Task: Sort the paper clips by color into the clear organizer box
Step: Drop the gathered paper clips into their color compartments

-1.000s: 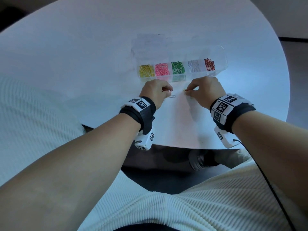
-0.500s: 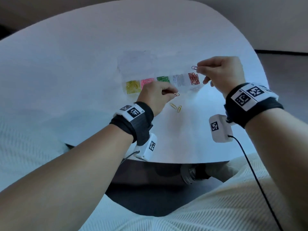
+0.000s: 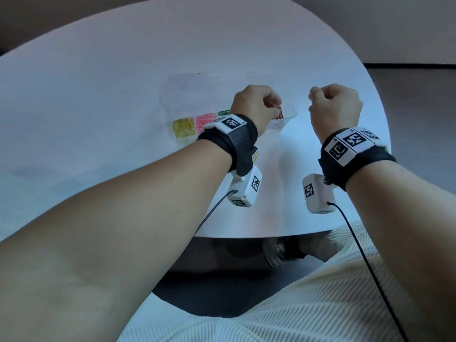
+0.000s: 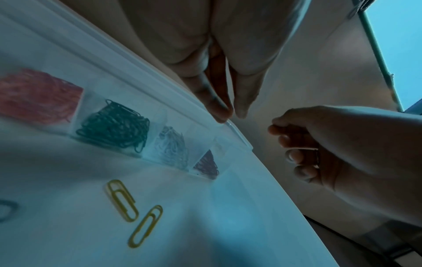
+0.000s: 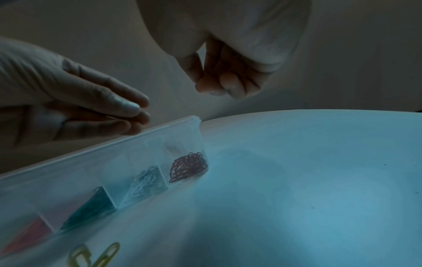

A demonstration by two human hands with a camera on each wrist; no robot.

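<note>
The clear organizer box (image 3: 292, 104) lies on the white table (image 3: 123, 82), with yellow (image 3: 183, 128), pink (image 3: 204, 120), green (image 4: 114, 124), white (image 4: 171, 146) and red paper clips (image 5: 188, 167) in separate compartments. My left hand (image 4: 230, 112) hovers over the red end compartment, its fingers nearly straight and its tips together; no clip shows between them. My right hand (image 5: 224, 88) hangs in the air just right of the box, fingers curled into the palm, holding nothing I can see. Two loose yellow clips (image 4: 134, 213) lie on the table in front of the box.
A dark clip (image 4: 6, 209) lies at the left edge of the left wrist view. The table's near edge (image 3: 246, 235) is close below my wrists, with my lap in pale ribbed cloth (image 3: 296, 304) under it.
My left hand has risen from beside the yellow clips to above the red compartment. My right hand has drawn away to the right of the box, and the red clip it pinched is gone.
</note>
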